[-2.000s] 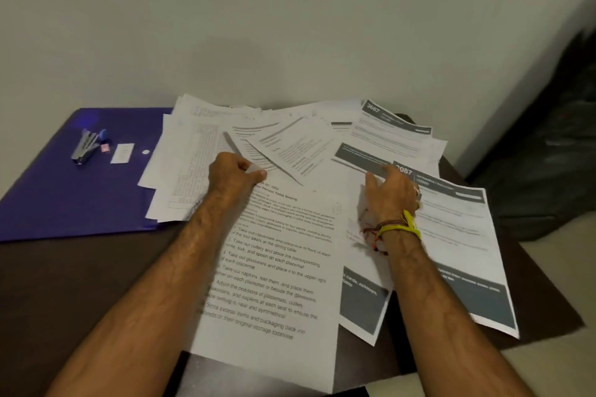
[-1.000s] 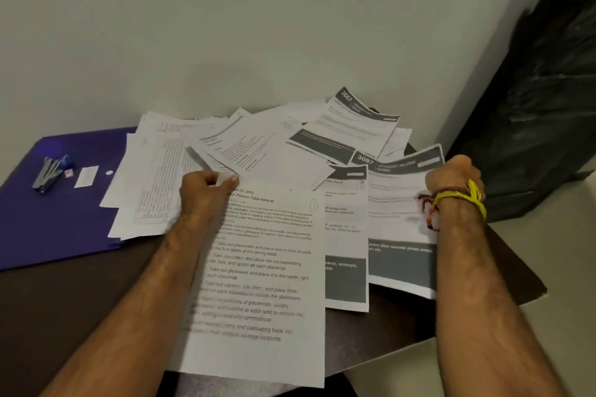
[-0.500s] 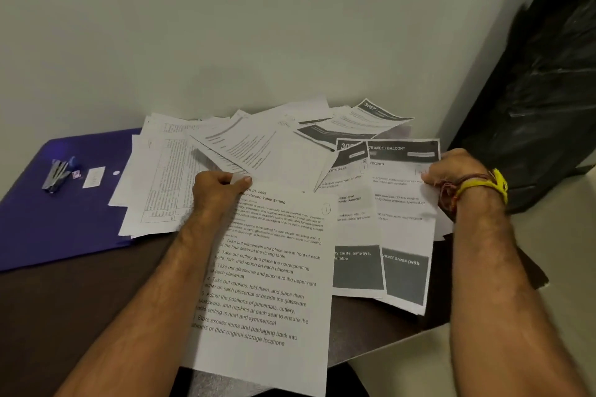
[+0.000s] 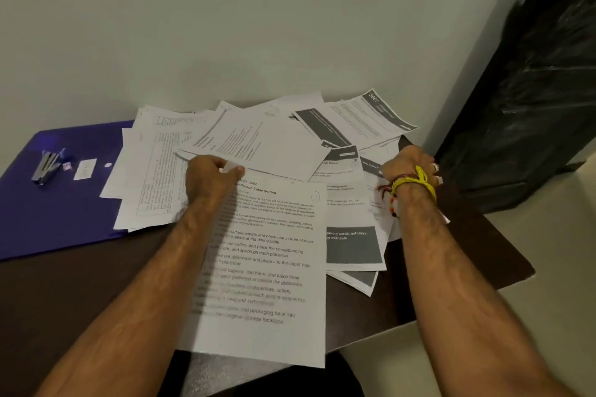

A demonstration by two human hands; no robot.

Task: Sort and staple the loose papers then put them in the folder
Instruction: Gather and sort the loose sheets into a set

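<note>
White printed sheet [image 4: 267, 267] sits closest, its lower end hanging off the near edge of the dark table [image 4: 64, 293], and the left hand [image 4: 209, 180] pinches its top left corner between thumb and curled fingers. Off to the side, the right hand [image 4: 408, 167], yellow band [image 4: 416, 184] on the wrist, looks curled around the edge of the grey-banded sheets [image 4: 353, 235], though the fingertips are hidden so I can't say exactly how many pages it has. Behind both hands is the messy heap of loose papers [image 4: 258, 142], fanned out and overlapping all the way to the wall. Further left lies the purple folder [image 4: 48, 213], closed and flat, partly buried under the heap, with the stapler [image 4: 45, 166] resting on top of it. Sorting looks barely started to me. Biggest risk imo: that front sheet is mostly unsupported, so if the pinch slips it slides to the floor. Also, tugging the grey sheets sideways could drag neighbours off the right edge and mix up sets.
</note>
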